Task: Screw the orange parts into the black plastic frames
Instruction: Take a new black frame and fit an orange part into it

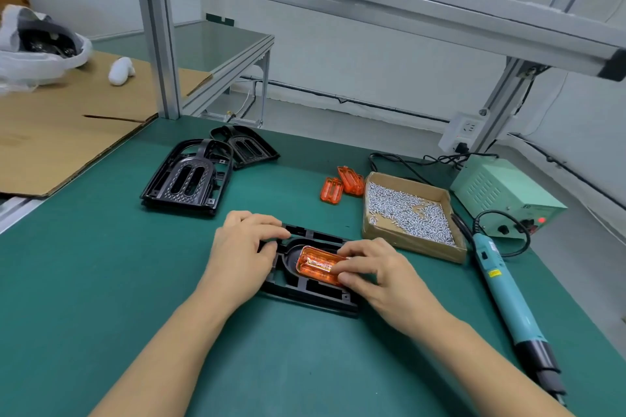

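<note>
A black plastic frame (305,294) lies flat on the green mat in front of me. An orange part (316,264) sits in its middle recess. My left hand (242,247) grips the frame's left end, fingers curled over its far edge. My right hand (369,272) pinches the right end of the orange part between thumb and fingertips. Two spare orange parts (342,183) lie further back on the mat. A cardboard tray of small silver screws (408,215) stands to the right. A teal electric screwdriver (508,298) lies on the mat at the right, untouched.
Stacked black frames (188,179) and another frame (247,145) lie at the back left. A pale green power supply (504,196) sits at the back right with cables. Flat cardboard (67,125) covers the left bench. Aluminium posts (159,47) and an overhead rail frame the workspace.
</note>
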Demonstrator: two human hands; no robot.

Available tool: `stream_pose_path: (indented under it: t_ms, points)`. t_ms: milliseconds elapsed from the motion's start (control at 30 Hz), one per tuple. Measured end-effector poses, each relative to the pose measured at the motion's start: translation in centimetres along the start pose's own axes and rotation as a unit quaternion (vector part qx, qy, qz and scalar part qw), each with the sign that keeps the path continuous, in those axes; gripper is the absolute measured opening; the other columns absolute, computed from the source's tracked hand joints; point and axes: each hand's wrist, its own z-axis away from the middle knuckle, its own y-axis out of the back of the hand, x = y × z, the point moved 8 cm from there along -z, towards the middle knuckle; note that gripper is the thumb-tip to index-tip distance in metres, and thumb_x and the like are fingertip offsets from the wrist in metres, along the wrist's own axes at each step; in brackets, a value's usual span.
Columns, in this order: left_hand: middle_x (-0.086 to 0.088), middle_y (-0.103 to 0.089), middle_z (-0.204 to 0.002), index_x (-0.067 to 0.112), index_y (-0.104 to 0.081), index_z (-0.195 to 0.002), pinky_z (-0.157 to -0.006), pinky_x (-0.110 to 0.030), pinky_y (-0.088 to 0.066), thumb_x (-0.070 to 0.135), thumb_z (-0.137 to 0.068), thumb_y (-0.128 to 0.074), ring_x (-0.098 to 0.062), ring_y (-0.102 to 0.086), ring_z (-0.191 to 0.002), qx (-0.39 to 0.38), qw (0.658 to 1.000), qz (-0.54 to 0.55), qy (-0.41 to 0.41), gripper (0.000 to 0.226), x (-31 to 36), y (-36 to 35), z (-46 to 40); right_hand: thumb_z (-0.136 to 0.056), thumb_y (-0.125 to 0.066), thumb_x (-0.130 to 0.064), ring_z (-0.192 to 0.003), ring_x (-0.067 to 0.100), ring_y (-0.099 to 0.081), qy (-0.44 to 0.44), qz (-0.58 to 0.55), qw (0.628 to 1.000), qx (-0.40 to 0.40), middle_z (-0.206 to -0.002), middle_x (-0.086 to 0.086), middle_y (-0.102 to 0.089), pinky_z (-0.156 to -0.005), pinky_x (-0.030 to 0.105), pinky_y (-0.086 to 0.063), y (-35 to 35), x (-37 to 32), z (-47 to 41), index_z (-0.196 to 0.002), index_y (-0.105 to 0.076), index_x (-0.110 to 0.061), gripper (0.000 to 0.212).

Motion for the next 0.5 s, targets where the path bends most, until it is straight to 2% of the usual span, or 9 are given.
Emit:
stream_pose_path:
  t_ms: [100, 267, 367, 500]
  points:
    - [0.014, -0.062, -0.114, 0.022, -0.075, -0.101, -0.106, -0.033, -0.029, 0.004, -0.092, -0.054, -0.011, -0.038, -0.12, -0.006, 1.0, -0.006, -0.015, 0.029, 0.3, -0.2, 0.0, -0.095, -0.059, -0.028, -0.11, 0.009, -0.045, 0.023, 0.043, 0.999, -0.015, -0.12, -0.014, -0.057, -0.096, 0.024, -0.035, -0.2, -0.2, -0.3, -0.111, -0.073, -0.023, 0.022]
    - [0.011, -0.065, -0.113, 0.021, -0.076, -0.097, -0.104, -0.033, -0.027, -0.003, -0.088, -0.054, -0.016, -0.045, -0.117, 0.004, 0.997, -0.034, -0.069, 0.034, 1.1, -0.5, 0.2, -0.095, -0.058, -0.033, -0.11, 0.01, -0.046, 0.035, 0.075, 0.996, -0.041, -0.123, -0.011, -0.057, -0.096, 0.027, -0.033, -0.5, -0.4, -0.6, -0.113, -0.071, -0.023, 0.024]
    - [0.017, -0.064, -0.113, 0.026, -0.075, -0.096, -0.1, -0.025, -0.016, 0.0, -0.087, -0.058, -0.012, -0.044, -0.118, -0.01, 0.989, -0.069, -0.13, 0.033, 2.2, -1.4, 0.8, -0.095, -0.059, -0.031, -0.111, 0.012, -0.047, 0.036, 0.075, 0.995, -0.045, -0.123, -0.01, -0.056, -0.098, 0.027, -0.034, -0.5, -0.3, -0.7, -0.113, -0.071, -0.024, 0.023]
    - [0.028, -0.064, -0.108, 0.034, -0.073, -0.096, -0.104, -0.026, -0.014, 0.011, -0.092, -0.054, -0.006, -0.043, -0.119, -0.064, 0.978, -0.1, -0.171, 0.03, 3.0, -2.8, 1.3, -0.095, -0.059, -0.029, -0.113, 0.009, -0.047, 0.027, 0.055, 0.997, -0.043, -0.124, -0.014, -0.055, -0.101, 0.028, -0.035, -0.5, -0.1, -0.3, -0.119, -0.068, -0.024, 0.026]
